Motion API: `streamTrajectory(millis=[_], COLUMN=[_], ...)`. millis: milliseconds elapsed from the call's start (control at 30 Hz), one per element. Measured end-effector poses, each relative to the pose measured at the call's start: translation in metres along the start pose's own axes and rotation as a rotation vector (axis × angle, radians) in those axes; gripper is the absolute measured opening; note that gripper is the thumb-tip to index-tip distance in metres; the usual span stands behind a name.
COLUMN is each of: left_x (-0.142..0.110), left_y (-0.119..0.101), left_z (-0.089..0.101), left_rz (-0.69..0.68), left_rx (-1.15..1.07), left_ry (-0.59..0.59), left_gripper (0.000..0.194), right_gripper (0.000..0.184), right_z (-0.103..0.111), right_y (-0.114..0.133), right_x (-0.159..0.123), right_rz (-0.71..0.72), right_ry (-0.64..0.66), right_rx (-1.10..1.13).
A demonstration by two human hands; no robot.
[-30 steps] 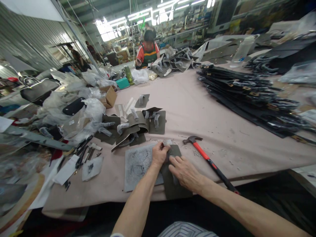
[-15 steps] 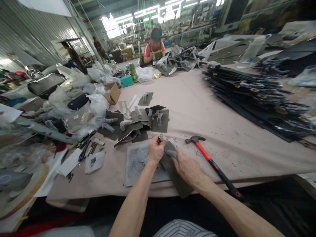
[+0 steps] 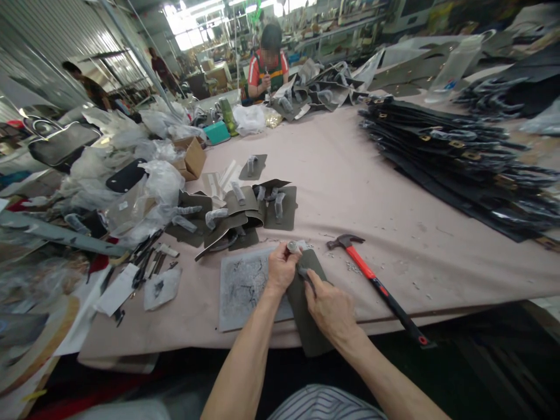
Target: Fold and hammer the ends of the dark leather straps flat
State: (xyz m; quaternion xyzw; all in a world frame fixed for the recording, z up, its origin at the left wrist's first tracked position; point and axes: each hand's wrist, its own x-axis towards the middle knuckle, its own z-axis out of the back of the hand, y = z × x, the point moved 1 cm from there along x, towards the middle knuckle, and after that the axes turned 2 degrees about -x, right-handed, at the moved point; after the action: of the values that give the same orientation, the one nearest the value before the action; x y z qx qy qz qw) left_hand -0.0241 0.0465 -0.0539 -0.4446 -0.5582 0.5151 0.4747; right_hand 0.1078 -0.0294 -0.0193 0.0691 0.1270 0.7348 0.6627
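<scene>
My left hand (image 3: 282,268) is closed round a short cylindrical tool with a round, pale metallic top (image 3: 293,247); its lower end is hidden. Under both hands lies a dark olive-grey flat panel (image 3: 312,335), slanting over the table's front edge. My right hand (image 3: 332,306) grips a plastic-wrapped piece (image 3: 303,272) on that panel, and the fingers partly cover it. Beneath my left hand and the panel is a worn grey slab (image 3: 242,286). Right of my hands lies a claw hammer (image 3: 365,268) with a red and black handle, touched by neither hand.
Similar panels with wrapped pieces (image 3: 242,204) lie beyond the slab. A stack of black panels (image 3: 441,157) stands at the right. Loose tools (image 3: 153,262) and plastic bags (image 3: 153,181) crowd the left. Small metal bits (image 3: 352,266) lie near the hammer. Another person (image 3: 266,67) sits across the table.
The panel has swung to lie more nearly straight towards me, my right hand moving with it. My left hand still holds the cylindrical tool. The view has shifted slightly.
</scene>
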Motion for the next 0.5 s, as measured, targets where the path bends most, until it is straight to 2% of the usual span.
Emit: streamTrajectory(millis=[167,300,400,500], left_x=[-0.001,-0.003,-0.005,-0.006], left_y=[0.02,0.02,0.017,0.017], left_z=[0.005,0.012,0.014,0.013], left_rz=[0.068,0.075,0.054,0.049], left_rx=[-0.065,-0.102,-0.052,-0.017], left_ry=[-0.004,0.038,0.082,0.098], left_gripper=[0.016,0.019,0.017,0.013], right_gripper=[0.046,0.059,0.06,0.055], right_z=[0.007,0.005,0.002,0.003], right_y=[0.001,-0.016,-0.045,-0.083], right_x=[0.01,0.01,0.009,0.011], right_rz=[-0.074,-0.077,-0.108,-0.129], right_ry=[0.222,0.255,0.119,-0.146], right_rx=[0.181,0.452,0.469,0.239])
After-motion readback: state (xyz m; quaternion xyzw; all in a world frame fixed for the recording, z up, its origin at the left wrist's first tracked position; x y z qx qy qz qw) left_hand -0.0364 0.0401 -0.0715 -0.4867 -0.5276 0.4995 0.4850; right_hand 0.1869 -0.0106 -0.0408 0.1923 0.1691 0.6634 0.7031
